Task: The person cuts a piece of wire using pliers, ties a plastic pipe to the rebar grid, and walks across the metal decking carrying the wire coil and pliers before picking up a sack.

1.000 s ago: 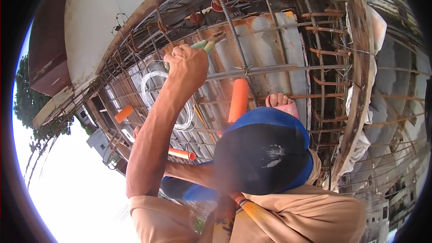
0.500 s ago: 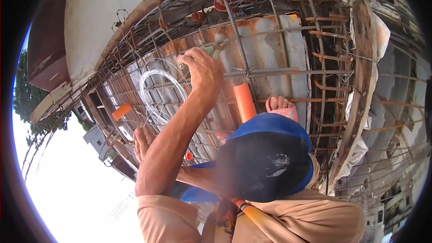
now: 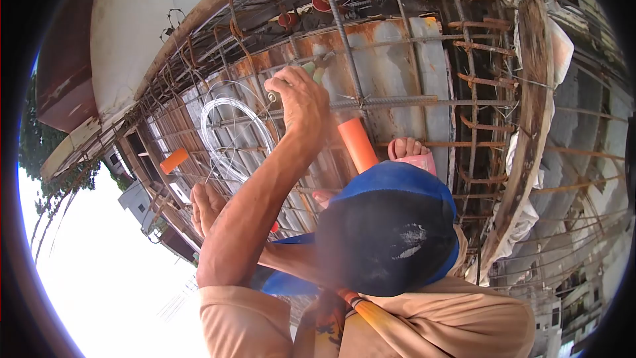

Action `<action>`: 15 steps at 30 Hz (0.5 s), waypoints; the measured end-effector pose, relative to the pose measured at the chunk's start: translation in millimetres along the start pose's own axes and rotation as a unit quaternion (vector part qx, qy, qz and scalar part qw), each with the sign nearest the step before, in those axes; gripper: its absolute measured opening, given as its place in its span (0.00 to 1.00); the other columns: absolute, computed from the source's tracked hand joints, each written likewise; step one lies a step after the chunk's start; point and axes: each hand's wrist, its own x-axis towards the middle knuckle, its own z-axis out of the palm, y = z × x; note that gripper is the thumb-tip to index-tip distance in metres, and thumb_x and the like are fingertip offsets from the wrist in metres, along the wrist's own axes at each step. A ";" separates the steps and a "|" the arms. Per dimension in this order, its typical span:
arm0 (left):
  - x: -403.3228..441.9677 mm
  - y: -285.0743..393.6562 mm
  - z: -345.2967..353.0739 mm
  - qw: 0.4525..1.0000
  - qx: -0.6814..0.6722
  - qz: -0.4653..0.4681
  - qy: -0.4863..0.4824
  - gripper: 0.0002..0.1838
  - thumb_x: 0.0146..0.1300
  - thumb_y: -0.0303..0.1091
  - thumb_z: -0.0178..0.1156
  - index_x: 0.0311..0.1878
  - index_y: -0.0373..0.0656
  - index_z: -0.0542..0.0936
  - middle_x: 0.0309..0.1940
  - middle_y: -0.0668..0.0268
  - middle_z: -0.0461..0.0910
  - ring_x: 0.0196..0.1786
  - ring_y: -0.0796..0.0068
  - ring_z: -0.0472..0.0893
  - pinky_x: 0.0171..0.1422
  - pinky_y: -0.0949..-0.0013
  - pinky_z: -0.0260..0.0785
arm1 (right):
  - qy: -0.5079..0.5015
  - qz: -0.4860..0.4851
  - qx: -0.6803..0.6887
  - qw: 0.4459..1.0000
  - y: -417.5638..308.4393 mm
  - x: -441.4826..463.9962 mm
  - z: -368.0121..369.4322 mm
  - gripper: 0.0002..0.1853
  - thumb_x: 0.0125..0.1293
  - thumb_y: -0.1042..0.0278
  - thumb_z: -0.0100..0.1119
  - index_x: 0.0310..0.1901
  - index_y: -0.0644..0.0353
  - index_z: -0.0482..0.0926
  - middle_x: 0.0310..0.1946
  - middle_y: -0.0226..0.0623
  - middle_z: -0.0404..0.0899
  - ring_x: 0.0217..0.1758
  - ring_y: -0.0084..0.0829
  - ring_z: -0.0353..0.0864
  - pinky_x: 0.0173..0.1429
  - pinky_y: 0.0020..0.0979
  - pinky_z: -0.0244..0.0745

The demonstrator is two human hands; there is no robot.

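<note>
My left hand is closed round what look like green-handled pliers. The rounded end of a handle sticks out below the fingers. The metal head points up and right, near the rusty sheet metal; its jaws are blurred. Just right of the hand, a horizontal ribbed reinforcing bar crosses an upright one. A loose coil of shiny wire lies left of my forearm. My right hand does not show clearly; a black, blue-edged, cap-shaped cloth covers much of the lower middle.
An orange pipe stands between the cloth and the bars; a shorter orange piece lies left. Toes in a pink sandal rest on the sheets. Rusty bent bars and a wooden beam border the right.
The view shifts slightly, so the surroundings sit a little further left and up. My left hand stays at nearly the same place, still gripping the pliers.
</note>
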 end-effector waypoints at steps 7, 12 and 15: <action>19.6 -17.1 -9.4 0.982 -0.170 0.005 -0.079 0.16 0.59 0.36 0.59 0.43 0.32 0.83 0.39 0.46 0.80 0.41 0.51 0.79 0.40 0.42 0.70 | -0.001 0.002 0.004 1.000 -3.2 -1.3 -0.4 0.17 0.78 0.51 0.38 0.37 0.55 0.66 0.18 0.20 0.57 0.13 0.14 0.51 0.15 0.21 0.46; 62.2 -74.0 -11.0 0.894 -0.352 0.141 -0.237 0.17 0.59 0.38 0.57 0.35 0.30 0.83 0.26 0.54 0.82 0.31 0.63 0.84 0.37 0.60 0.76 | -0.001 -0.002 0.012 1.000 -5.1 -1.4 0.4 0.17 0.78 0.51 0.37 0.37 0.55 0.66 0.18 0.20 0.57 0.13 0.14 0.51 0.15 0.21 0.46; 74.0 -88.7 -3.8 0.821 -0.445 0.126 -0.334 0.18 0.61 0.41 0.59 0.31 0.31 0.80 0.25 0.58 0.81 0.28 0.67 0.83 0.33 0.61 0.76 | -0.003 0.001 0.014 1.000 -1.0 -2.5 4.9 0.17 0.78 0.51 0.37 0.37 0.55 0.66 0.18 0.20 0.57 0.13 0.14 0.51 0.15 0.21 0.46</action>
